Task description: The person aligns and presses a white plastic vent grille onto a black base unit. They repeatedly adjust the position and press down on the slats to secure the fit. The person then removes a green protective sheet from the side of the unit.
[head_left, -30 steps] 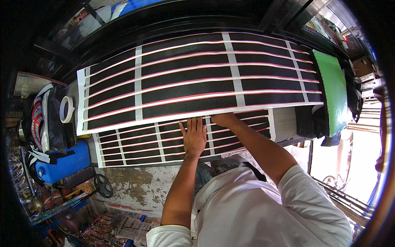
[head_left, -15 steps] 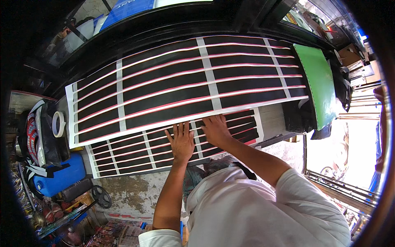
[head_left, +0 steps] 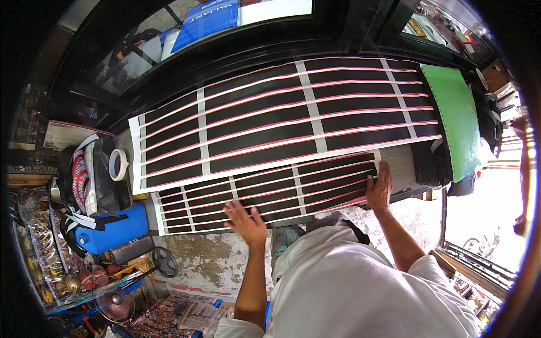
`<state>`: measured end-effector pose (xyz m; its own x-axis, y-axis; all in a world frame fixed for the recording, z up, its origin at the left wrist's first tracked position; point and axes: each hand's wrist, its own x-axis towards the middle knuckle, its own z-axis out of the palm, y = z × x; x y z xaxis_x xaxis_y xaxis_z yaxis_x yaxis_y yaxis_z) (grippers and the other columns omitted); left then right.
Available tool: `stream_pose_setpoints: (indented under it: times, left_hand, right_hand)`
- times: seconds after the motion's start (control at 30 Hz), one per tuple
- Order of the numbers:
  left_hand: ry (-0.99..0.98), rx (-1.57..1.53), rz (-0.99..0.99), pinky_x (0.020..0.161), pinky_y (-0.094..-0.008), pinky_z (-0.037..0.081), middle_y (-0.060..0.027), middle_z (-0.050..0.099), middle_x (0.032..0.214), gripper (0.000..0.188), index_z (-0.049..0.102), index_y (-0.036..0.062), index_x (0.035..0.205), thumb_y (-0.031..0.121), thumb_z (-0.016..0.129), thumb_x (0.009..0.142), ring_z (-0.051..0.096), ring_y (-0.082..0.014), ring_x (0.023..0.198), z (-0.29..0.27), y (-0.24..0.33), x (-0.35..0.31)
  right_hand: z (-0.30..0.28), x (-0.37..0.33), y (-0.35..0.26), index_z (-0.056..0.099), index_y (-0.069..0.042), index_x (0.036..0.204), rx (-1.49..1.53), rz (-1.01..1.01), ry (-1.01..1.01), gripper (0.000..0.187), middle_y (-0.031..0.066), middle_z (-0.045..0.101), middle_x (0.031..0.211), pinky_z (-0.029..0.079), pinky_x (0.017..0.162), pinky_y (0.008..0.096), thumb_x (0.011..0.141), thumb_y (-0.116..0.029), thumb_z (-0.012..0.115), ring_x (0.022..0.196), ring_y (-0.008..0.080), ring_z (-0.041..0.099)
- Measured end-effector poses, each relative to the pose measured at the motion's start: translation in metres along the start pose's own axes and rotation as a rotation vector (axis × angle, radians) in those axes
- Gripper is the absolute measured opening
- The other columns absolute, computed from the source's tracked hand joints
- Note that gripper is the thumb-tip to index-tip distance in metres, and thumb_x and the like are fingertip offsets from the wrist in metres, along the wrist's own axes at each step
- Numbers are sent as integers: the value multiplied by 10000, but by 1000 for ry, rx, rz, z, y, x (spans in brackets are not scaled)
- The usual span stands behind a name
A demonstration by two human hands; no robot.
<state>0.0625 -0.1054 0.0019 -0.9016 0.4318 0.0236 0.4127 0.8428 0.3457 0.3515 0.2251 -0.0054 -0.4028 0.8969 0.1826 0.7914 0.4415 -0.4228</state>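
Two striped sheets lie along a narrow grey bench. Each has black bands with thin white and red lines, crossed by pale tape strips. My left hand (head_left: pixel 246 223) is open, fingers spread, over the near edge of the smaller sheet (head_left: pixel 265 192); I cannot tell whether it touches. At the smaller sheet's right end, my right hand (head_left: pixel 380 190) is open, its fingers stretched along that short edge. The larger sheet (head_left: pixel 256 115) lies behind, its near edge beside or over the smaller one's far edge. Neither hand holds anything.
A green board (head_left: pixel 451 121) stands at the bench's right end. To the left are a roll of tape (head_left: pixel 125 168), a blue plastic container (head_left: pixel 115 228) and a black handwheel (head_left: pixel 164 262). A fan (head_left: pixel 115 304) stands low at the left. Dark framed glass (head_left: pixel 152 50) borders the far side.
My hands have moved apart from the middle of the smaller sheet: the right to its right end, the left down to its near edge. The whole view has shifted slightly.
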Motion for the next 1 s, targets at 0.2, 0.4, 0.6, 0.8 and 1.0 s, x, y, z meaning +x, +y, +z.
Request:
stream_pose_setpoints:
  times: [0.2,0.4,0.6,0.8,1.0]
  left_hand:
    - [-226,145,49,1254,-773,50,-179,114,1826,743,228,119,1744,530,385,1145,45,-415,1685,-18,-63,-4]
    - [-68,33,178,1281,-725,120,-239,227,1784,718,255,55,1721,447,431,1146,146,-443,1666,-10,-13,38]
    - [-97,139,402,1290,-718,141,-223,336,1731,661,351,57,1677,447,439,1151,257,-427,1628,12,17,86]
    - [-184,159,419,1300,-724,86,-177,302,1757,648,322,102,1701,460,387,1166,220,-403,1645,25,24,85]
    - [35,83,141,1269,-749,136,-292,391,1677,627,447,10,1602,435,459,1142,258,-477,1619,7,5,97]
  right_hand:
    - [-5,3,0,398,-67,1652,-20,-21,-94,677,269,431,1647,360,1189,638,1050,-269,633,1492,483,436]
    - [0,-5,-18,361,-105,1693,-134,-132,-56,682,205,290,1771,288,1242,644,1076,-283,588,1605,458,310]
    - [3,11,-27,340,-78,1695,-182,-138,-111,671,227,308,1753,311,1241,639,1091,-261,567,1576,479,344]
    - [6,29,-3,412,-33,1617,45,63,48,654,299,495,1528,407,1169,588,1022,-153,655,1393,494,499]
    - [15,55,42,612,6,1398,173,205,43,489,252,713,1137,566,945,506,941,-127,727,1044,431,693]
